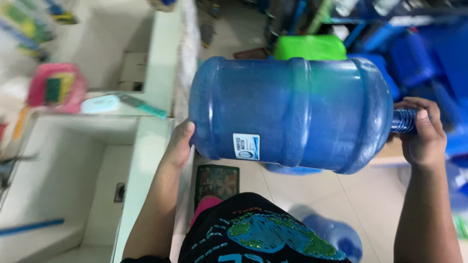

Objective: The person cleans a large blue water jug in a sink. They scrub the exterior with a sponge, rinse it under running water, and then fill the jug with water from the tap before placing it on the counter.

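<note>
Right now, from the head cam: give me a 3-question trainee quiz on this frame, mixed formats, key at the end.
1. True or false: the big blue water jug is held level on its side, with its neck toward the person's right.
2. Multiple choice: what does the right hand grip? A. the jug's base B. the jug's neck C. the green stool
3. Fill in: the left hand presses flat against the jug's ____.

Key
1. True. The jug lies horizontally between both hands.
2. B. The fingers wrap around the threaded neck.
3. Base, the end nearest the white sink.
</note>
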